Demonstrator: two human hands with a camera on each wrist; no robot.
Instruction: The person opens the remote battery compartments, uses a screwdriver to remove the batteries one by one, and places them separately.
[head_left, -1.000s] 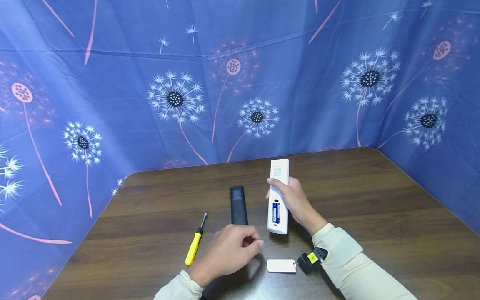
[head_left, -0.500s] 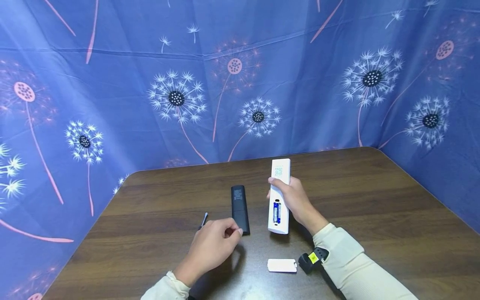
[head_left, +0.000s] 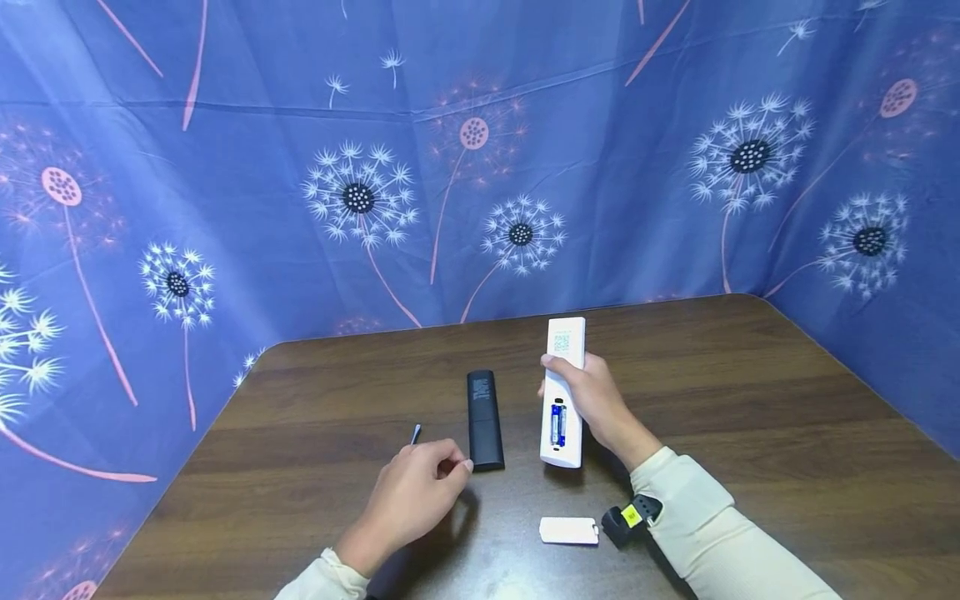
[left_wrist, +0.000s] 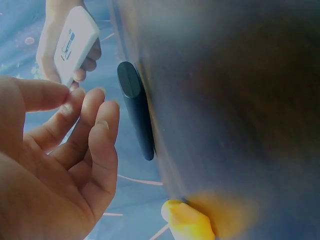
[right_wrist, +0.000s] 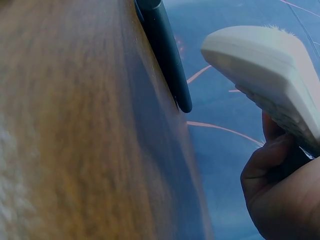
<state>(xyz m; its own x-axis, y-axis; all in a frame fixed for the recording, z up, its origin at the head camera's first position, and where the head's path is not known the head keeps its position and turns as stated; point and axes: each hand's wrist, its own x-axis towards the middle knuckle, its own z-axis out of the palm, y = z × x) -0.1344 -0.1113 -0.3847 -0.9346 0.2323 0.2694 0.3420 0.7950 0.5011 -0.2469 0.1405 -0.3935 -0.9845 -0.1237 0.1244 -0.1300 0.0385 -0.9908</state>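
Note:
My right hand [head_left: 596, 400] grips a white remote control [head_left: 562, 358] by its sides, back face up. Two blue batteries [head_left: 558, 426] show in its uncovered compartment. My left hand [head_left: 411, 492] hovers above the table with loosely curled fingers. In the left wrist view its thumb tip meets the index finger, and nothing shows between them. A black remote control [head_left: 486, 421] lies just beyond that hand, face down. The left hand mostly hides a screwdriver [head_left: 416, 433] in the head view; its yellow handle [left_wrist: 192, 225] shows in the left wrist view.
A white battery cover [head_left: 569, 531] lies on the brown wooden table [head_left: 330, 392], near the black camera strap [head_left: 630, 518] on the right wrist. Behind the table hangs a blue curtain [head_left: 450, 183] with a dandelion print.
My left hand has moved left, off the black remote control's lower end and over the screwdriver's handle. The right hand still holds the white remote control in about the same place.

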